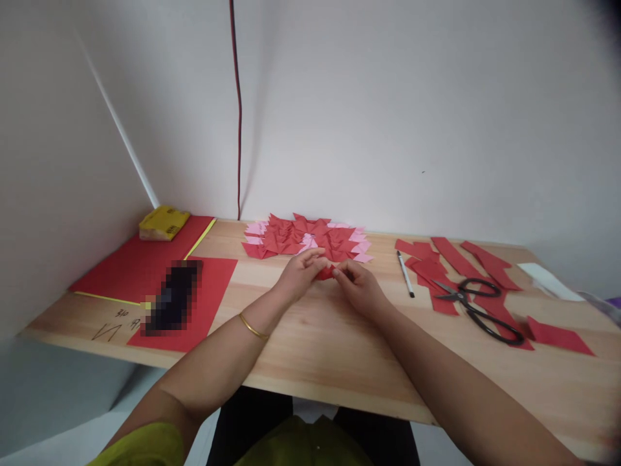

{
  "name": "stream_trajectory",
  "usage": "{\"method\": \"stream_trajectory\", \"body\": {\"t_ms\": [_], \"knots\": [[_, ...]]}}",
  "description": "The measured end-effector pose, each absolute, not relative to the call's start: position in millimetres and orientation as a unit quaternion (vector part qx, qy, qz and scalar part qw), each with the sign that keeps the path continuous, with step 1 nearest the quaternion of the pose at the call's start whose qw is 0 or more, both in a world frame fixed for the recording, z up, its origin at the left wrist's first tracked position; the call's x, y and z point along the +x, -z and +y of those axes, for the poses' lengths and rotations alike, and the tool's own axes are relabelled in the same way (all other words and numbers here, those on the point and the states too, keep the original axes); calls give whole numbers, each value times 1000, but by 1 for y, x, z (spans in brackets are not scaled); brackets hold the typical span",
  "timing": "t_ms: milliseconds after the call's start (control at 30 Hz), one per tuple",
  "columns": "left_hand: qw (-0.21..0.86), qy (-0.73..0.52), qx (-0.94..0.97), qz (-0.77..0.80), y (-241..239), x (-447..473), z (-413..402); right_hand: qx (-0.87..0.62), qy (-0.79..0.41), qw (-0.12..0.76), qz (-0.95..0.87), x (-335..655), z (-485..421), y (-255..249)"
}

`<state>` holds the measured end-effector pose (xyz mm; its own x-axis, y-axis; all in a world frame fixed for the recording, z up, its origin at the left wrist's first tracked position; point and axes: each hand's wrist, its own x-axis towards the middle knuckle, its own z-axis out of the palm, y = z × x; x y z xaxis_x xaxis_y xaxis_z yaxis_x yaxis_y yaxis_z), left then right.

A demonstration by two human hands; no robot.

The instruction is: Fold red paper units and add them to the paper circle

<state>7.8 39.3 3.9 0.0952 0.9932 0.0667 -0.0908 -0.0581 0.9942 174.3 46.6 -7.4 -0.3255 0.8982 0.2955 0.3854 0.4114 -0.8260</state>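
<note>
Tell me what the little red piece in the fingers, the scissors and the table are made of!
Red piece: probably matte paper; it looks dull, like the thin red strips.
Scissors: slim grey blades, likely metal; smooth black handles could be plastic or coated metal.
Table: pale, smooth wood or wood print, judging by its streaky grain.

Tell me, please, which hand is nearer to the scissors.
Right. The right hand is left of the scissors, the pen between them; the left hand is farther left.
</note>
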Motion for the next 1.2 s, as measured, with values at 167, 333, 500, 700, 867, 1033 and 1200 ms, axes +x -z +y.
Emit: {"method": "stream_trajectory", "body": {"t_ms": [167,333,500,700,867,1033,1200], "knots": [[548,-505,501,439,-5,5,40,-432,-336,402,-734,176,49,8],[486,-480,571,456,-9,4,37,-421,-346,401,-736,175,46,2],[462,-434,619,465,-9,7,34,-406,-290,357,-790,176,44,-3],[333,-406,680,511,-11,11,29,-403,-270,367,-794,175,44,-2],[188,-393,741,511,-12,14,25,-424,-234,374,-791,171,44,-1],[305,-427,684,507,-9,14,27,-428,-250,373,-784,171,44,-1],[386,-412,637,525,-8,11,32,-424,-254,371,-786,174,47,3]]}}
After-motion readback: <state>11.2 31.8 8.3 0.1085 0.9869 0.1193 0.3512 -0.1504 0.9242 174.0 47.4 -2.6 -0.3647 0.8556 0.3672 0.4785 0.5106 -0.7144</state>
